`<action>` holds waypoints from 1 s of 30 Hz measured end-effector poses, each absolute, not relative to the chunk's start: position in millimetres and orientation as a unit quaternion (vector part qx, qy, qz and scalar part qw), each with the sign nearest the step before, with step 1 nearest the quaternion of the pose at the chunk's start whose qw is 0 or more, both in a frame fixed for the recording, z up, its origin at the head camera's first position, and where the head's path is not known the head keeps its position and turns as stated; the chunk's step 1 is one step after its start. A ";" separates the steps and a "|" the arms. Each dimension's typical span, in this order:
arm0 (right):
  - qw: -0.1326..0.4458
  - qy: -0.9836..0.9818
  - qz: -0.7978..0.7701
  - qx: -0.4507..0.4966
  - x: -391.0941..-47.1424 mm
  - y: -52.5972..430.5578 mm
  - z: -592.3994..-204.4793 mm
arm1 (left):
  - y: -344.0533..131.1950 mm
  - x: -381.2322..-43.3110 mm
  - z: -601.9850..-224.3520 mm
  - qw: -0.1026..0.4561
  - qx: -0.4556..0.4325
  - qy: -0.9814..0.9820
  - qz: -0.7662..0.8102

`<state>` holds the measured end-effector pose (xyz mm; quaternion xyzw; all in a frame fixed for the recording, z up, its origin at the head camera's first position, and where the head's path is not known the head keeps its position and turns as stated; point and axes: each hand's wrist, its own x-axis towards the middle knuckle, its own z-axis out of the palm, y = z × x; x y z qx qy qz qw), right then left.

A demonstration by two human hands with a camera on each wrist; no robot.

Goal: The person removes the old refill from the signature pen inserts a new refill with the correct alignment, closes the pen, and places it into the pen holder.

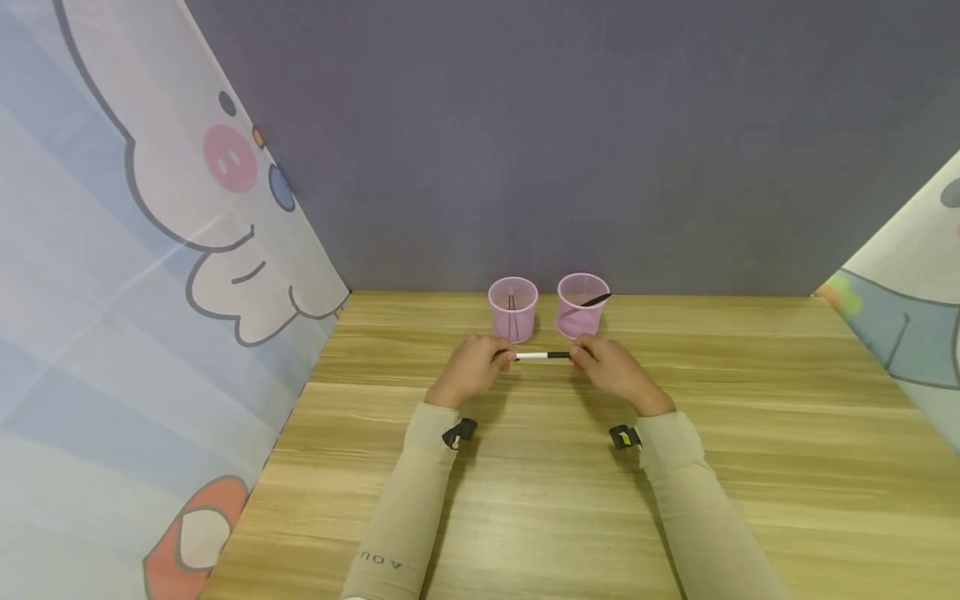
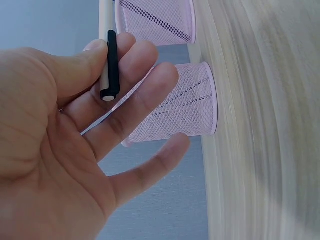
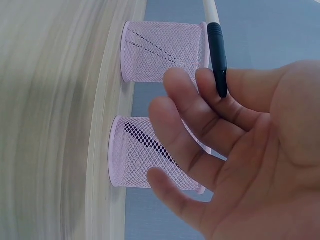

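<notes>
A white pen [image 1: 532, 356] with a black grip section lies level between my two hands, in front of two pink mesh cups. The left hand [image 1: 474, 367] pinches its clip end between thumb and fingertips; the black clip [image 2: 113, 60] shows in the left wrist view. My right hand [image 1: 611, 367] pinches the black grip section [image 3: 217, 47] near the tip, other fingers spread loosely. Inside the left mesh cup [image 1: 513, 332] stand two thin dark sticks [image 1: 512, 304]. The right mesh cup [image 1: 576, 327] has a black pen-like stick [image 1: 597, 300] leaning over its rim.
Both cups stand side by side near the back edge of the wood-grain table [image 1: 540, 500]. A dark grey panel [image 1: 570, 150] rises behind them. Cartoon-printed sheets [image 1: 97, 333] hang at the left and right sides.
</notes>
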<state>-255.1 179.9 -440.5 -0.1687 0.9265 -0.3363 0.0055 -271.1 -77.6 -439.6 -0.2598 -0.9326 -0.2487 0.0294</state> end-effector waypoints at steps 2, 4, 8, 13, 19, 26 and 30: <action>0.005 0.925 -0.341 -0.169 -254.9 179.7 -440.7 | -77.7 -271.4 -440.1 0.029 -0.261 -0.932 -0.250; 0.005 0.924 -0.343 -0.171 -254.4 179.5 -441.1 | -77.9 -271.5 -440.7 0.028 -0.261 -0.932 -0.250; 0.005 0.921 -0.348 -0.174 -253.2 178.7 -443.6 | -78.8 -271.3 -441.7 0.026 -0.261 -0.931 -0.254; 0.002 0.920 -0.351 -0.171 -251.6 177.7 -443.7 | -80.1 -271.7 -441.4 0.021 -0.261 -0.927 -0.268; 0.003 0.919 -0.355 -0.169 -251.6 178.0 -441.5 | -80.6 -272.9 -441.6 0.021 -0.262 -0.927 -0.268; 0.000 0.917 -0.355 -0.179 -252.5 177.7 -440.8 | -80.9 -273.5 -441.9 0.021 -0.263 -0.927 -0.268; 0.000 0.918 -0.354 -0.179 -253.0 177.5 -441.6 | -81.1 -274.2 -442.7 0.019 -0.261 -0.927 -0.269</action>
